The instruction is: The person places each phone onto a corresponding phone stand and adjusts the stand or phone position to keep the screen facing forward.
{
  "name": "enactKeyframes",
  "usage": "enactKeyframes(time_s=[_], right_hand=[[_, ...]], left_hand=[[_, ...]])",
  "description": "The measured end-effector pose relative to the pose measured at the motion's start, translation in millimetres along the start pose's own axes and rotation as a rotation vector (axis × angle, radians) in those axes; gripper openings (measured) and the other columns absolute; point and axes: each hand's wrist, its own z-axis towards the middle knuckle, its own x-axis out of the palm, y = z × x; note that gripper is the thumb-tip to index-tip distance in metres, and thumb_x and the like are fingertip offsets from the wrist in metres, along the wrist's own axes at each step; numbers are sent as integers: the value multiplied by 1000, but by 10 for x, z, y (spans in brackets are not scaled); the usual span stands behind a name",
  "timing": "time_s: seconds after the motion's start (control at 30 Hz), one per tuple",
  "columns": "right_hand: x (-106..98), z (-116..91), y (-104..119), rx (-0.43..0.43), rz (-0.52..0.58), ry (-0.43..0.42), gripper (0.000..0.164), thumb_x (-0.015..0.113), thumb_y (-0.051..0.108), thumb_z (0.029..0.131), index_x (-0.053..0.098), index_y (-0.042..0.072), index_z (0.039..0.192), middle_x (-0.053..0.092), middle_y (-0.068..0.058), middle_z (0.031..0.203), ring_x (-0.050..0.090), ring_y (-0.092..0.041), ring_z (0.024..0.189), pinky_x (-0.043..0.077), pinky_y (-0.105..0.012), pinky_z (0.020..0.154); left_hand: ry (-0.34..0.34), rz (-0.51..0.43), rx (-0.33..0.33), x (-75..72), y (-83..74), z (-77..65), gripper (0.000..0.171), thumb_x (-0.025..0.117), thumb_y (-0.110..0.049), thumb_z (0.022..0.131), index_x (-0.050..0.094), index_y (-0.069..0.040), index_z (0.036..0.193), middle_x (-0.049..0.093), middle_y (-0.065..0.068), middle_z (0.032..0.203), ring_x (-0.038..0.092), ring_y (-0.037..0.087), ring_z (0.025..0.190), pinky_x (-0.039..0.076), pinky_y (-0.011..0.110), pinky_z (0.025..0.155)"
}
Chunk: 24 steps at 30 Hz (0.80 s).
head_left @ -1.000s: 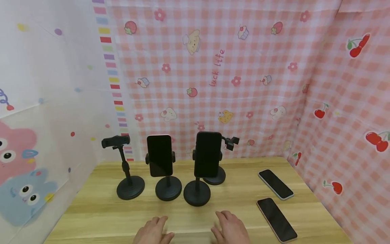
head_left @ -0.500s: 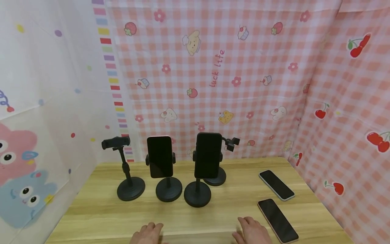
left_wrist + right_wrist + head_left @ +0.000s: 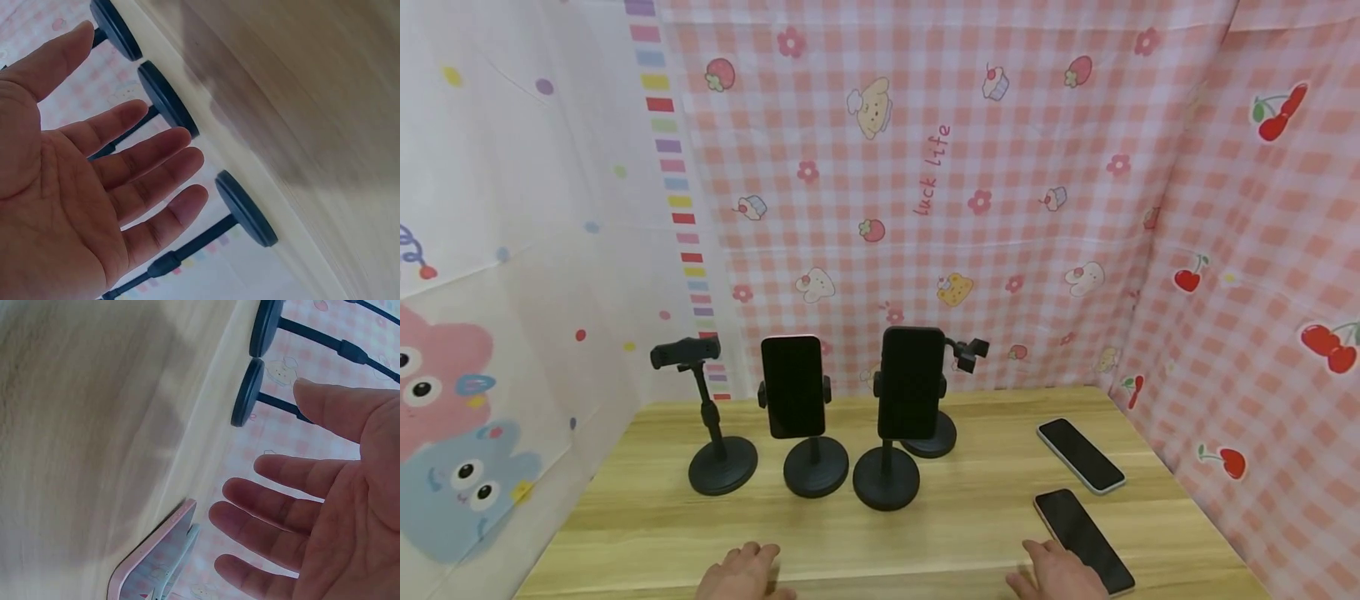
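Note:
My left hand (image 3: 739, 573) is at the near edge of the head view, and in the left wrist view its fingers are spread with nothing held. My right hand (image 3: 1058, 573) hovers beside the nearer phone (image 3: 1084, 537), which has a pink edge and lies flat; this hand is empty too. Behind that phone lies another with a light blue edge (image 3: 1081, 455). Two black phone stands carry upright phones: a pink-edged one (image 3: 793, 387) and a dark one (image 3: 912, 383). A stand with a bare clamp (image 3: 722, 464) is at the left.
Partly hidden behind the dark phone is another stand with a bare clamp (image 3: 973, 353). All of this is on a wooden table (image 3: 647, 533). A pink checked cloth (image 3: 910, 167) hangs behind and to the right, a white patterned cloth (image 3: 587, 250) to the left.
My hands have moved apart: the left one has gone leftward, the right one rightward to the nearer flat phone. The phones and stands have stayed where they were.

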Motion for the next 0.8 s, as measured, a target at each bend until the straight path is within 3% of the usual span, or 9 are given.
enactKeyframes(time_s=[0.2,0.47,0.8], right_hand=[[-15,-10,-43,6,10,28,62,63,50,77,57,-2,110,56,-18,99,56,-34,85,43,-52,70],[2,-15,-111,14,-3,31,65,63,53,76,56,-3,109,57,-17,96,57,-33,84,43,-52,70],[30,-12,-104,19,8,43,64,63,53,76,56,-2,109,56,-17,96,56,-34,85,42,-53,72]], left_hand=[[16,-3,-31,-33,61,39,62,69,-51,71,57,-5,111,55,13,98,53,34,89,42,54,72],[-10,-7,-84,-88,160,68,64,69,-54,69,58,-7,111,55,13,101,53,33,91,41,54,76],[-124,-5,-60,-175,348,64,63,68,-53,70,59,-7,112,57,15,105,55,35,94,42,54,74]])
